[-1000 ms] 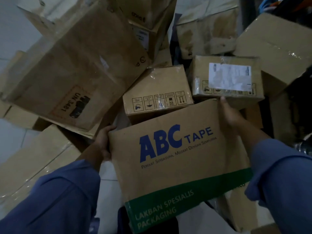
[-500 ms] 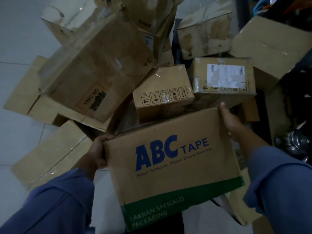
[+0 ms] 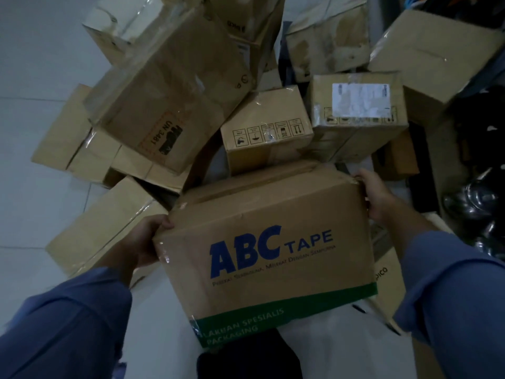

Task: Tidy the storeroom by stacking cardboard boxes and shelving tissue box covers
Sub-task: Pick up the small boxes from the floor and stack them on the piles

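Brown cardboard box with blue ABC TAPE print and a green band is held over the pale tiled floor, just before a jumbled heap of brown cartons. The left hand grips its near left corner and the right hand its far right corner. Its flaps are closed, so the contents stay hidden

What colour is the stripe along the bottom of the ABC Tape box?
Green stripe with pale lettering on the brown cardboard box; head view.
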